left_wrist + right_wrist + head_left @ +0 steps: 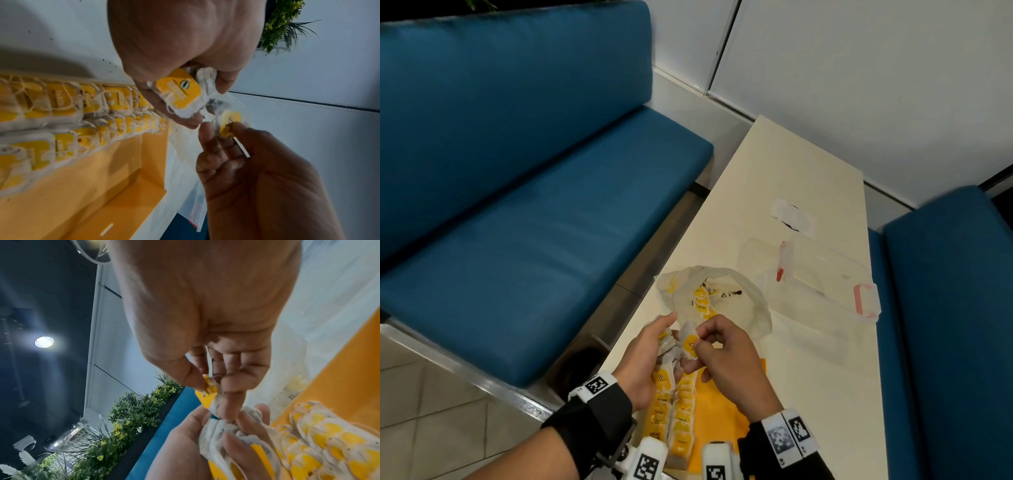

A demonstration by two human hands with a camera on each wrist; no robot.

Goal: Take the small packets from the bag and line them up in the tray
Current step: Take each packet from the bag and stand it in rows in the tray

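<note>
Pinching one tag [205, 398] (two teabag rows [683, 404] below).

The tags [178, 91] on the tea bags [68, 116] are unreadably blurred.
</note>
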